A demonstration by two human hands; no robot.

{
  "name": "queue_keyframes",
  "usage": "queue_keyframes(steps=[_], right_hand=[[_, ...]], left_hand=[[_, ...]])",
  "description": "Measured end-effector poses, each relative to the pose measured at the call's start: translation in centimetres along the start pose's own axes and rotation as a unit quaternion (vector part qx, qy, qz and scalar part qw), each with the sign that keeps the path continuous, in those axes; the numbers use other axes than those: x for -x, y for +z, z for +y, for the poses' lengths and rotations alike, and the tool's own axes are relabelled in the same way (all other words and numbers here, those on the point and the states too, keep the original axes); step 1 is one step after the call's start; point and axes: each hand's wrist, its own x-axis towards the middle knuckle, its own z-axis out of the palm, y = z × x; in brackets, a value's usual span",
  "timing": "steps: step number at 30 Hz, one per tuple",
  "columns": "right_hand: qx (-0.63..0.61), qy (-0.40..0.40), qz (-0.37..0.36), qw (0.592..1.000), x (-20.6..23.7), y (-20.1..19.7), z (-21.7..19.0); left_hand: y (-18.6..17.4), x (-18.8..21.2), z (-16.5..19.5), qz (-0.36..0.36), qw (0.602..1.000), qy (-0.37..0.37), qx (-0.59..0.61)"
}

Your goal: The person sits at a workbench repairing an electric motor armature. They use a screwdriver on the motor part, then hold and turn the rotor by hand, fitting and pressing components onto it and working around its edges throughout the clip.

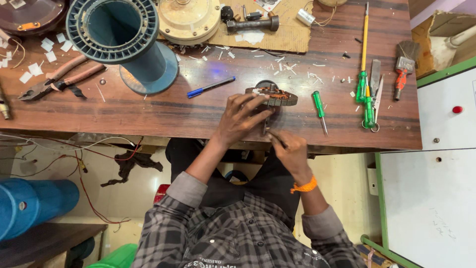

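Observation:
A round motor stator (pixel 275 96) with copper windings lies on the brown wooden bench (pixel 163 111) near its front edge. My left hand (pixel 242 118) rests on the stator's near side with its fingers spread over it. Below it, my right hand (pixel 290 149) is closed on a thin tool whose tip points up toward the stator; what kind of tool it is I cannot tell. An orange band sits on my right wrist.
A large teal spool (pixel 124 42) stands at the back left, with red-handled pliers (pixel 59 79) beside it. A blue pen (pixel 210 87) lies left of the stator. Green screwdrivers (pixel 320 109) (pixel 366 94), a chisel and a brush (pixel 404 67) lie to the right. Wires hang below the bench.

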Motion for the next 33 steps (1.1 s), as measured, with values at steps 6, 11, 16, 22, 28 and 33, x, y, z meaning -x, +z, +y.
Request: queue_keyframes(steps=[6, 11, 16, 22, 28, 33], right_hand=[[0.087, 0.003, -0.049, 0.995, -2.6, -4.6, -2.1], [0.125, -0.080, -0.014, 0.989, -7.3, -4.5, -2.5], [0.068, -0.024, -0.065, 0.995, -11.4, -3.1, -1.6], [0.033, 0.061, -0.137, 0.988, -12.9, -3.2, 0.9], [0.060, 0.074, -0.122, 0.988, -13.6, -3.2, 4.1], [0.110, 0.127, -0.099, 0.981, -12.7, -4.0, 5.1]], left_hand=[[0.3, 0.4, 1.3, -0.009, 0.997, -0.072, 0.011], [1.4, 0.0, 3.6, 0.102, 0.941, -0.263, 0.189], [2.5, -0.6, 4.9, 0.164, 0.851, -0.386, 0.314], [2.9, -0.9, 5.3, 0.172, 0.630, -0.548, 0.522], [3.6, -1.8, 5.0, 0.156, 0.619, -0.589, 0.495], [2.8, -1.9, 6.5, 0.175, 0.821, -0.474, 0.266]])
